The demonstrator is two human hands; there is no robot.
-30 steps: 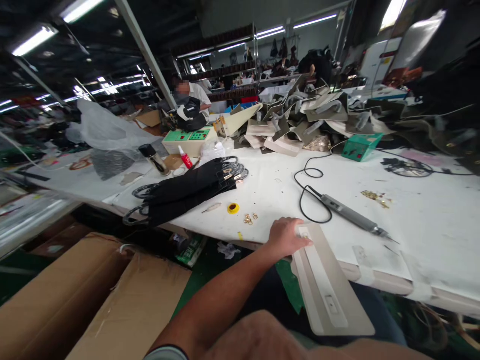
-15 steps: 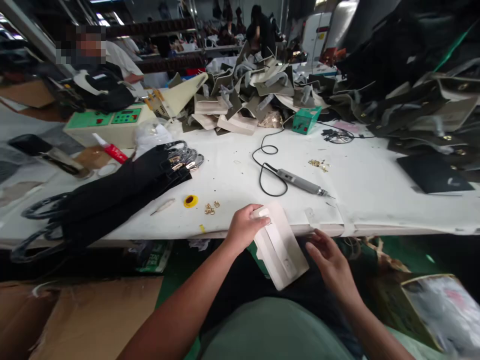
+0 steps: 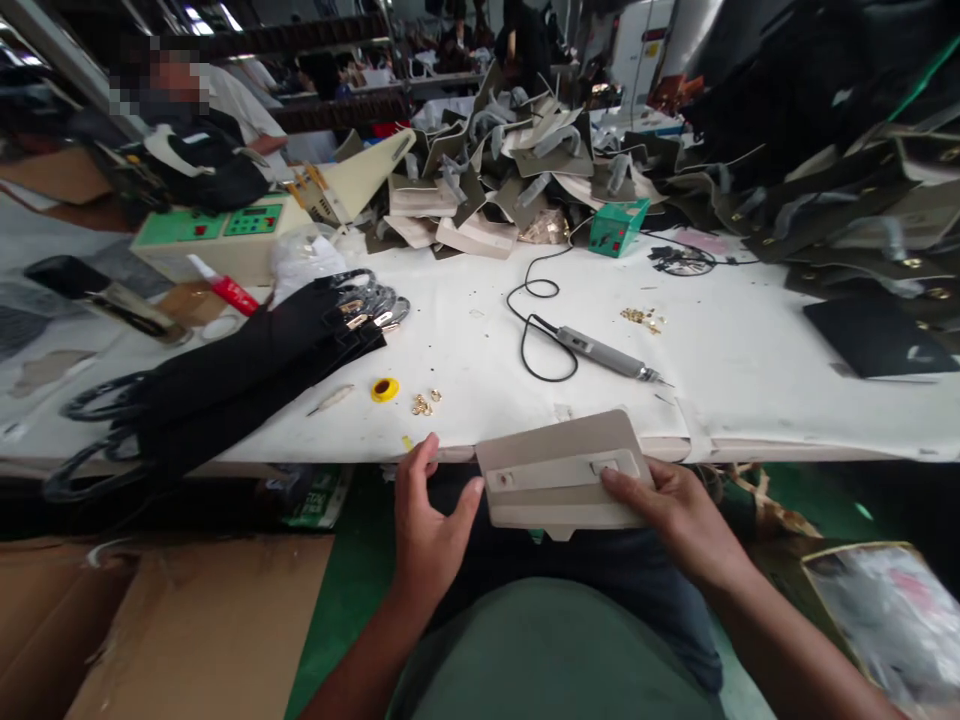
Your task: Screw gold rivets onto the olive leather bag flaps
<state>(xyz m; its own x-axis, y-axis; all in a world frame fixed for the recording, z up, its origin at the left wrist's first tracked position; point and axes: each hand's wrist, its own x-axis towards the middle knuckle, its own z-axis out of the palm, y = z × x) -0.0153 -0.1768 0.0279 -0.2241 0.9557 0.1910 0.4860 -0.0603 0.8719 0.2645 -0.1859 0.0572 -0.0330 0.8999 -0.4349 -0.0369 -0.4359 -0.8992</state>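
Note:
A beige bag panel [image 3: 555,445] with a strap across it and small metal fittings near the strap's ends is held over the table's front edge. My right hand [image 3: 679,510] grips its right end, thumb on top near one fitting. Off the panel's left end, my left hand [image 3: 435,510] has its fingers apart and holds nothing; the thumb tip is close to the panel edge, and I cannot tell if it touches. Beyond the hands lie small gold rings [image 3: 424,402], a yellow round spool [image 3: 385,389] and a grey corded pen-like tool [image 3: 606,353].
Black bags with wrapped handles [image 3: 247,385] lie at left. Beige and olive bag pieces [image 3: 480,235] are heaped at the back, beside a green control box [image 3: 616,228]. Gold fittings [image 3: 643,320] and a black panel [image 3: 877,335] lie at right. A person [image 3: 240,105] sits far left.
The panel has turned from slanting to nearly level. It has passed from my left hand to my right hand, and the left hand has let go and moved left.

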